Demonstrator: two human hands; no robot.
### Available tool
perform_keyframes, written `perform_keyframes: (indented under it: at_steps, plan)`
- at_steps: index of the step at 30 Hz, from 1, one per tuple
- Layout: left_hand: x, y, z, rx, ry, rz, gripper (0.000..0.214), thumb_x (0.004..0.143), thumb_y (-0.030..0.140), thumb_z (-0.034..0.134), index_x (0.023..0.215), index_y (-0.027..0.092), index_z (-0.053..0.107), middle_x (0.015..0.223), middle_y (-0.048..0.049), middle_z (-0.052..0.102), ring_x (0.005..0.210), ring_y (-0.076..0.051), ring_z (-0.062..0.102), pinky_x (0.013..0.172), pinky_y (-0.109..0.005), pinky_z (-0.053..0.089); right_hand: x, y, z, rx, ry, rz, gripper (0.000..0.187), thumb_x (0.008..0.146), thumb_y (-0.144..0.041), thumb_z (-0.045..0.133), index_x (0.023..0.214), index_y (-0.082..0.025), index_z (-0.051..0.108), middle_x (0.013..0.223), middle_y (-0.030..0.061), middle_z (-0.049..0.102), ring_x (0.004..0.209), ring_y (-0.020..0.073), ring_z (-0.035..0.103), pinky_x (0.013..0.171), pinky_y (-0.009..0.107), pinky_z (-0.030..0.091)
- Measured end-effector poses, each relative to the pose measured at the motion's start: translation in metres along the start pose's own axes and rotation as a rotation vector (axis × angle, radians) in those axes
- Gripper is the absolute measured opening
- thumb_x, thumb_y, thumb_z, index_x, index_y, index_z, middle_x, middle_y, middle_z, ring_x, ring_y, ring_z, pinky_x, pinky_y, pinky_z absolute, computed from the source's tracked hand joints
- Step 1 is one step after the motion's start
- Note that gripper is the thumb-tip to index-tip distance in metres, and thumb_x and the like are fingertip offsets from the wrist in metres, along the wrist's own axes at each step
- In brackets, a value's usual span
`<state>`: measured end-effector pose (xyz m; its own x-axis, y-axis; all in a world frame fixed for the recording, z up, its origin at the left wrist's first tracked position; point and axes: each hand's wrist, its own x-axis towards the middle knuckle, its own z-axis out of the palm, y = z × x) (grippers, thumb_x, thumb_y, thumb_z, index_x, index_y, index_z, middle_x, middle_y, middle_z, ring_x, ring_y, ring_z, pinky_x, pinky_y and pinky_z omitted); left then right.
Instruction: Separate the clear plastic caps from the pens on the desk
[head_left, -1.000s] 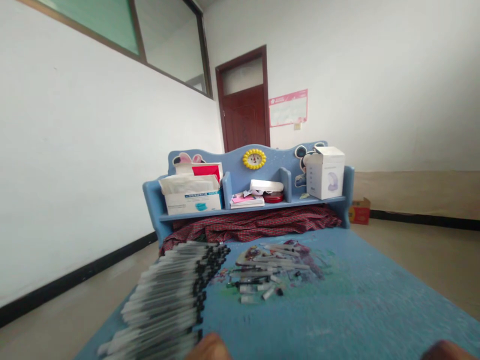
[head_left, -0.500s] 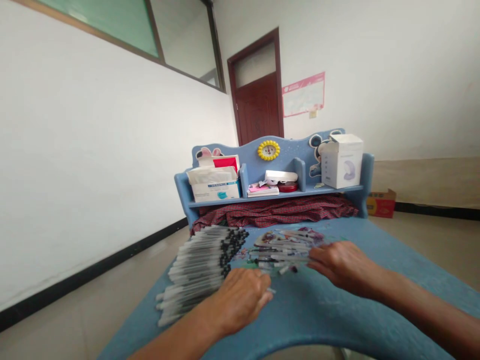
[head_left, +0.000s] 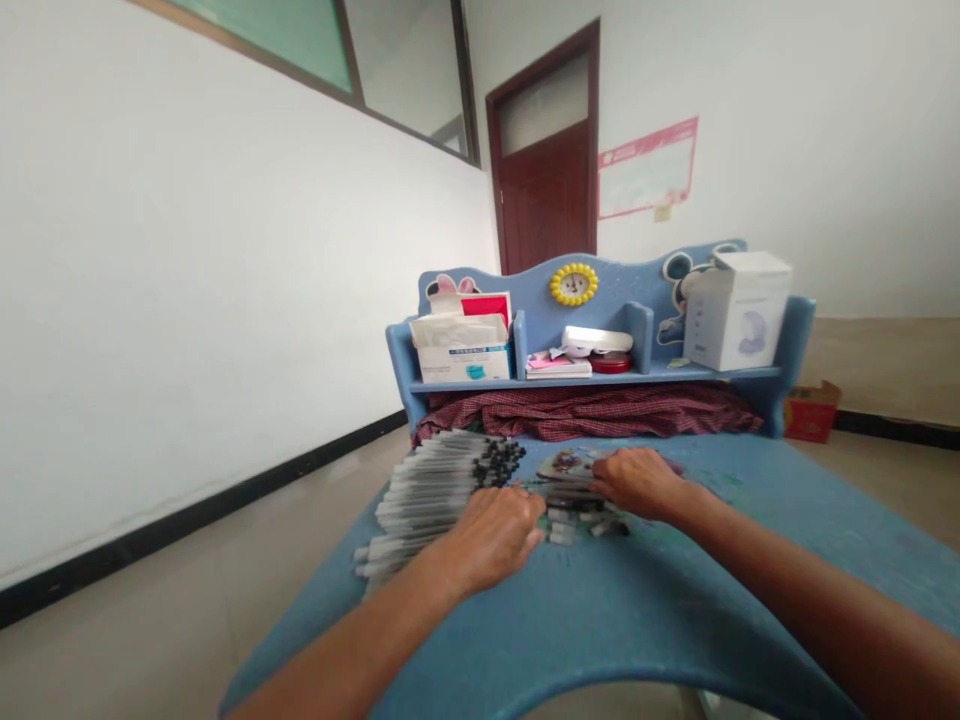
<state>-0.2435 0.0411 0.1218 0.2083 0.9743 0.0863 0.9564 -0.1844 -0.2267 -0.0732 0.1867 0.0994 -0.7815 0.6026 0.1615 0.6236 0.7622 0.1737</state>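
Many clear-barrelled pens (head_left: 427, 490) lie side by side in a thick row at the left of the blue table, their black ends pointing right. My left hand (head_left: 499, 535) is closed over the right edge of this row, back of the hand up; the pen in its fingers is mostly hidden. To its right is a looser heap of pens or pen parts (head_left: 566, 490), with short whitish caps (head_left: 561, 527) at the near side. My right hand (head_left: 637, 482) reaches into the heap's right side with fingers bent together; what they pinch is hidden.
A blue shelf (head_left: 525, 384) stands along the table's back, bearing a mask box (head_left: 465, 363), a red round tin (head_left: 611, 364) and a white box (head_left: 739, 315). Bunched checked cloth (head_left: 585, 412) lies under it. The table's front edge (head_left: 630, 675) curves inward.
My right hand has moved left, onto the heap of loose pens. The left hand has shifted up toward the heap, and the pen end poking from it is hidden now. The view has turned slightly left.
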Motion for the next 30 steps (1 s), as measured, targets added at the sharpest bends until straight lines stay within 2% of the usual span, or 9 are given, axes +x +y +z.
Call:
perform_keyframes:
  at_steps: [6,10,15,19,22,27,30]
  plan:
    - [-0.046,-0.031,-0.019,-0.076,-0.143,-0.034,0.005,0.08,0.019,0.054,0.076,0.019,0.057,0.079,-0.0031,0.064,0.075,-0.02,0.062,0.067,-0.027,0.045,-0.001,0.008,0.003,0.052,-0.009,0.042,0.033,0.088,-0.033,0.038,0.093,-0.016,0.065,0.084,0.0145,0.069,0.08,0.0264,0.065,0.066,0.032,0.044]
    - [-0.068,-0.032,-0.012,-0.068,-0.209,-0.043,0.005,0.077,0.015,0.055,0.078,0.018,0.058,0.082,-0.0031,0.063,0.078,-0.02,0.061,0.067,-0.027,0.044,0.001,0.001,-0.003,0.1,0.005,0.007,0.034,0.089,-0.034,0.035,0.09,-0.019,0.065,0.083,0.0113,0.069,0.078,0.0239,0.065,0.065,0.03,0.042]
    - [-0.073,-0.03,-0.002,-0.057,-0.245,-0.062,0.007,0.077,0.015,0.054,0.072,0.017,0.058,0.081,-0.0032,0.061,0.074,-0.019,0.059,0.064,-0.027,0.042,0.004,-0.015,-0.006,0.078,0.119,-0.064,0.032,0.089,-0.035,0.035,0.092,-0.02,0.064,0.08,0.0107,0.069,0.074,0.0237,0.065,0.061,0.028,0.039]
    - [-0.069,-0.03,-0.006,-0.08,-0.272,-0.03,0.01,0.075,0.011,0.05,0.068,0.017,0.054,0.077,-0.0021,0.059,0.071,-0.016,0.058,0.062,-0.024,0.041,0.004,-0.016,0.0,0.064,0.177,-0.055,0.032,0.09,-0.033,0.036,0.091,-0.018,0.063,0.076,0.0117,0.069,0.068,0.0227,0.064,0.056,0.027,0.034]
    - [-0.062,-0.029,-0.017,-0.123,-0.213,0.002,0.009,0.075,0.011,0.048,0.069,0.017,0.052,0.077,-0.0019,0.057,0.071,-0.015,0.056,0.063,-0.023,0.04,0.003,-0.013,0.002,0.211,0.227,-0.068,0.031,0.089,-0.034,0.039,0.082,-0.018,0.064,0.07,0.0086,0.067,0.062,0.0195,0.061,0.053,0.025,0.031]
    - [-0.02,-0.021,-0.036,-0.192,-0.038,0.055,0.007,0.077,0.015,0.047,0.072,0.017,0.053,0.075,-0.0012,0.055,0.068,-0.014,0.053,0.061,-0.022,0.038,0.003,-0.015,-0.007,0.826,0.263,-0.185,0.043,0.088,-0.043,0.04,0.057,-0.016,0.053,0.051,-0.0008,0.053,0.048,0.0095,0.048,0.047,0.021,0.028]
    - [0.016,-0.015,-0.036,-0.215,0.087,0.075,0.006,0.076,0.014,0.049,0.071,0.018,0.052,0.07,0.0006,0.054,0.063,-0.013,0.051,0.058,-0.022,0.034,0.003,-0.014,-0.009,1.158,0.216,-0.107,0.048,0.087,-0.049,0.04,0.052,-0.016,0.047,0.044,-0.0028,0.048,0.038,0.0066,0.041,0.039,0.018,0.027]
